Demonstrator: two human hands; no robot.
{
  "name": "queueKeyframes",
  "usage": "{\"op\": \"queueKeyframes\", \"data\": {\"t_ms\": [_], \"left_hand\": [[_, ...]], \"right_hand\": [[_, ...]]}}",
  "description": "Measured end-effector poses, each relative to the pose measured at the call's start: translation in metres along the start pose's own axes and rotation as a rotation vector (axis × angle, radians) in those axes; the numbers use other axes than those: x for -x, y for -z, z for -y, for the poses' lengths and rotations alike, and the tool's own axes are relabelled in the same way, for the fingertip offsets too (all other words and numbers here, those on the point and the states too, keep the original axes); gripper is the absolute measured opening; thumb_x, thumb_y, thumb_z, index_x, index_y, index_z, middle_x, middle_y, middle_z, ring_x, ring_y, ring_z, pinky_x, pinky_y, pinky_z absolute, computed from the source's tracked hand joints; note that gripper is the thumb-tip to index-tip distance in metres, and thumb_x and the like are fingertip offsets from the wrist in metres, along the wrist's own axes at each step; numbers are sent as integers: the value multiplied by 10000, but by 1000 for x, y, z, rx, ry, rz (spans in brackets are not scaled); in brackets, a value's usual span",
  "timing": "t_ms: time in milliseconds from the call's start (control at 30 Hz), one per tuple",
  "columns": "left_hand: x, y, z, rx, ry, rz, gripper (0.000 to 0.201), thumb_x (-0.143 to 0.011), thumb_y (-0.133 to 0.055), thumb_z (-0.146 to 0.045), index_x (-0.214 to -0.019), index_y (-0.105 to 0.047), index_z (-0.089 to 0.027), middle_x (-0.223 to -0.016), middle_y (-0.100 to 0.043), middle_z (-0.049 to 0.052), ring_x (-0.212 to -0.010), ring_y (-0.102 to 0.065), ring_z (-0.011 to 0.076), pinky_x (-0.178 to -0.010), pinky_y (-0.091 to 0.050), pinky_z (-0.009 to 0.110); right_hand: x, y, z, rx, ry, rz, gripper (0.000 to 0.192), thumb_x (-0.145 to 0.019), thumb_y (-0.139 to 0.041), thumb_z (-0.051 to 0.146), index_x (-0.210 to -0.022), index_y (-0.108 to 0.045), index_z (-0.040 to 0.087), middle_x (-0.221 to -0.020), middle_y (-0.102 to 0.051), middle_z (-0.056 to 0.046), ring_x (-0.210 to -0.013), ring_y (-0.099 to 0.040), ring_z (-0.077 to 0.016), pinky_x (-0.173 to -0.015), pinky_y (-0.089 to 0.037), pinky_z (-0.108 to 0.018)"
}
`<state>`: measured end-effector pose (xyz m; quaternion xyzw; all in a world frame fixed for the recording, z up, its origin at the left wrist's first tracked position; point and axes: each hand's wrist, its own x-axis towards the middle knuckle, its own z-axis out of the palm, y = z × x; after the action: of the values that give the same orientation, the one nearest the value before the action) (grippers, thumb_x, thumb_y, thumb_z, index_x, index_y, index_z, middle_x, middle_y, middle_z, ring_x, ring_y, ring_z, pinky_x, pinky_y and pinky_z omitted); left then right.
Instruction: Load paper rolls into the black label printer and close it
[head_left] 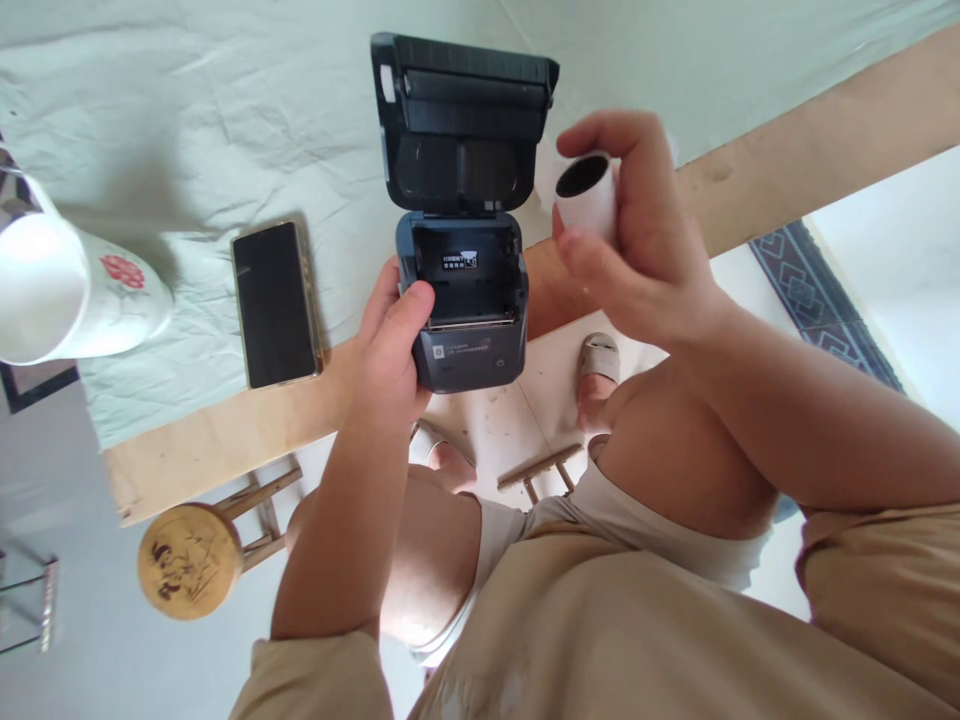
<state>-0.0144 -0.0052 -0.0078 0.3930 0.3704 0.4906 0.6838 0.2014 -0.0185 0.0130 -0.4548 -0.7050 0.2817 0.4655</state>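
A dark portable label printer (469, 355) is gripped at its left side by my left hand (390, 350), the thumb pressing on the rim. Its lid (465, 120) is swung up, and the paper bay (469, 295) shows a small printed sticker and no roll inside. Just right of the printer, my right hand (645, 230) holds a small white paper roll (589, 205) between thumb and fingers. The roll's dark hollow core faces up toward me. Roll and printer are apart.
A smartphone (276, 305) lies on the pale green cloth (187, 100) left of the printer. A white mug (82, 285) with a red flower stands farther left. The table's bare wooden edge (225, 430) runs below. A round wooden stool (187, 560) is on the floor.
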Motion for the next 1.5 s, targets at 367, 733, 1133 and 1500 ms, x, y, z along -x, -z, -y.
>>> {"op": "queueKeyframes", "data": {"t_ms": [367, 733, 1133, 1500], "left_hand": [[1, -3, -3, 11, 2, 44, 289, -859, -653, -430, -1044, -631, -208, -1057, -696, 43, -1237, -608, 229, -1023, -515, 309], [2, -4, -1, -25, -22, 5, 322, -820, -669, -455, -1030, -623, -216, -1124, -696, 33, -1196, -635, 243, -1007, -525, 306], [3, -6, -2, -41, -36, -35, 266, -817, -669, -398, -1008, -646, -214, -967, -677, 15, -1033, -658, 193, -981, -520, 300], [4, -5, -3, -37, -14, 9, 323, -819, -676, -438, -1057, -625, -226, -1005, -667, 23, -1054, -653, 195, -965, -512, 294]], "right_hand": [[-3, -7, 22, 177, 259, -76, 319, -928, -476, 310, -1231, -530, 225, -1140, -625, -18, -1062, -590, -124, -982, -522, -321], [-8, -26, 34, 351, 293, -134, 457, -772, -569, 124, -1210, -515, 242, -1243, -677, 54, -1035, -691, -94, -844, -568, -185], [-11, -32, 28, 366, 277, -53, 198, -763, -526, 72, -907, -599, 188, -966, -723, -2, -896, -691, -155, -731, -525, -309], [-14, -38, 28, 387, 133, -7, 148, -782, -529, 81, -812, -590, 212, -1062, -672, -23, -925, -611, -144, -759, -498, -298]]}}
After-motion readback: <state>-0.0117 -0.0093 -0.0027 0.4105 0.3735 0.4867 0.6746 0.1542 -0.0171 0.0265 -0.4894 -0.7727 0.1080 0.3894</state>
